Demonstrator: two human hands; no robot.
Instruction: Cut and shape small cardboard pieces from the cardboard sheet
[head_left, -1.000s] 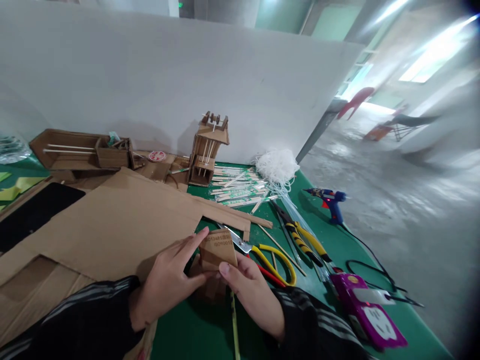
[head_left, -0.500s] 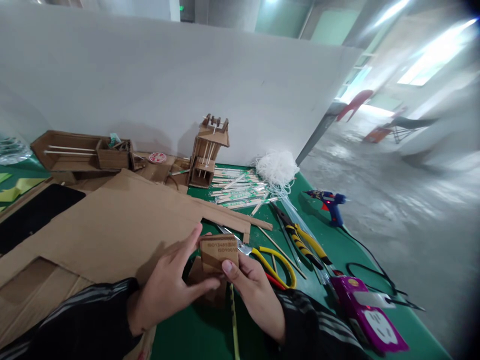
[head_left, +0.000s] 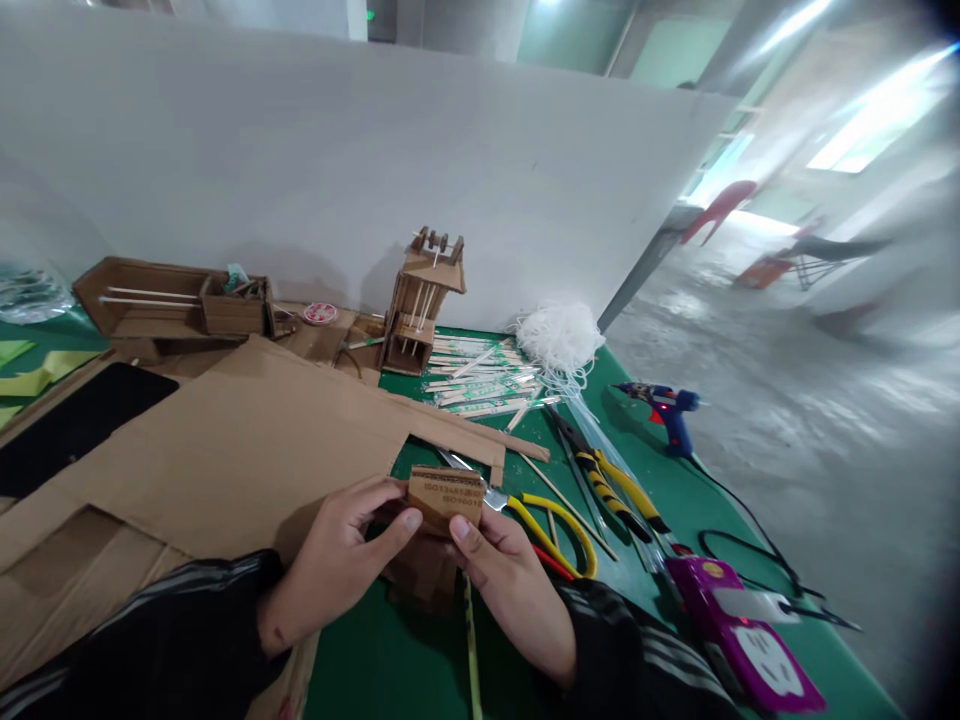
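A small piece of cardboard (head_left: 444, 495) with printed lettering is held up in front of me between both hands. My left hand (head_left: 345, 550) pinches its left edge, thumb in front and fingers behind. On the right side, my right hand (head_left: 510, 575) grips the lower corner, its thumb pressed on the printed face. Below the piece, another brown cardboard part (head_left: 420, 575) lies on the green table, partly covered by my hands. Scissors (head_left: 559, 525) with yellow handles lie just beyond my right hand, their blades partly hidden.
A large cardboard sheet (head_left: 247, 440) covers the left side, with a black phone-like slab (head_left: 82, 425) on it. Cardboard models (head_left: 424, 300) stand by the partition. Wrapped sticks (head_left: 487, 375), white string (head_left: 559, 340), pliers (head_left: 600, 475), a glue gun (head_left: 667, 410) and a purple power strip (head_left: 742, 630) lie rightward.
My left hand has closed from a spread pose onto the cardboard piece's left edge. The piece has tipped slightly in my right hand. The view has shifted a little.
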